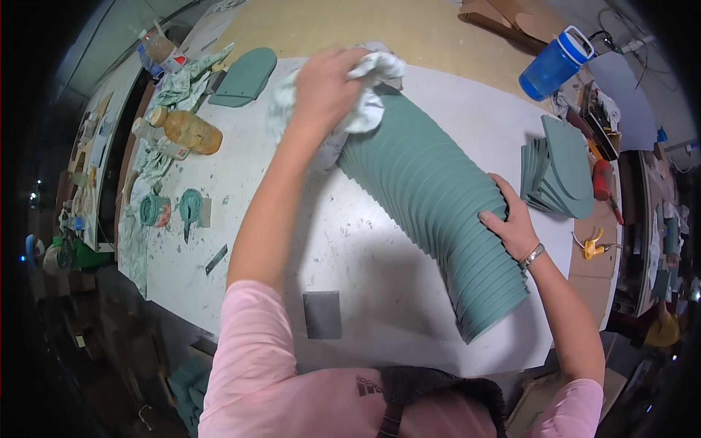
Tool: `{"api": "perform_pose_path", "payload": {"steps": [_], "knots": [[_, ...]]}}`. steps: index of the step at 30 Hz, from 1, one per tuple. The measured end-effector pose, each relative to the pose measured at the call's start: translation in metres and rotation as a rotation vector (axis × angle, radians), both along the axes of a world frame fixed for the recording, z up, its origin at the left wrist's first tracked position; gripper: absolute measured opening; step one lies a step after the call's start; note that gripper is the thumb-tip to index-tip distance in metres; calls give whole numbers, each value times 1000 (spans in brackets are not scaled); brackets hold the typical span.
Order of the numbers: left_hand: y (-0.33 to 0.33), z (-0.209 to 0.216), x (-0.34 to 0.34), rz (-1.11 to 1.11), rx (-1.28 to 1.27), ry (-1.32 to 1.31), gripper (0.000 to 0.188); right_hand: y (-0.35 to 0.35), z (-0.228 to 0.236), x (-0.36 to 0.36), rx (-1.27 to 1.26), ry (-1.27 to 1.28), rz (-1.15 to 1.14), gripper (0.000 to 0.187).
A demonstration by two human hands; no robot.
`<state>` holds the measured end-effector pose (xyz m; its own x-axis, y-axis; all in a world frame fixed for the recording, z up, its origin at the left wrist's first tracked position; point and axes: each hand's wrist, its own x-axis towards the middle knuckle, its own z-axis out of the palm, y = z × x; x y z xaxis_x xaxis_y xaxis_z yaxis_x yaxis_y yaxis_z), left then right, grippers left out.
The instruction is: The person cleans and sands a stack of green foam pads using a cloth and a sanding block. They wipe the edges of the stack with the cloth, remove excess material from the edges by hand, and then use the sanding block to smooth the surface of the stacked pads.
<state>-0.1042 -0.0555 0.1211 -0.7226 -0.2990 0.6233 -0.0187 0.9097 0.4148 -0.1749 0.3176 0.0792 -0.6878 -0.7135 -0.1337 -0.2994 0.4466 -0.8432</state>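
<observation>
A long row of thin green rounded panels (431, 182), overlapping like fanned cards, lies slantwise across the white-covered table (365, 248). At its far end my left hand (328, 87) is closed on a crumpled white cloth (365, 106), pressed against the end panels. The cloth's left part is blurred and covers that end of the row. My right hand (515, 226) rests on the right side of the row nearer to me, thumb and fingers apart over the panel edges. One loose green panel (247, 77) lies flat, left of the cloth.
A smaller pile of green panels (558, 168) and yellow pliers (595, 244) are at the right. A blue jug (556, 63) stands at the far right. Left are an amber bottle (191, 131), a green-smeared cup (155, 211) and stained rags (179, 84). A grey plate (322, 314) lies near me.
</observation>
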Motion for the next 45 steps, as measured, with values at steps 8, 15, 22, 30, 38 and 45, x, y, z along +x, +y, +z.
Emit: {"api": "perform_pose_path", "payload": {"steps": [8,15,22,30,38,45], "knots": [[1,-57,24,6,89,-41,28,11,-1,-2,-24,26,-29,84],[9,-30,-18,29,4,-106,24,5,0,-1,12,86,-16,83],[29,-89,27,211,216,183,23,11,-3,-2,-9,85,-43,81],[96,-65,83,194,516,31,27,14,-8,-4,14,118,-38,84],[167,-113,120,46,317,11,35,9,-6,-5,-36,71,-5,82],[245,-59,198,369,33,-836,67,74,-51,-24,-260,-471,112,63]]}}
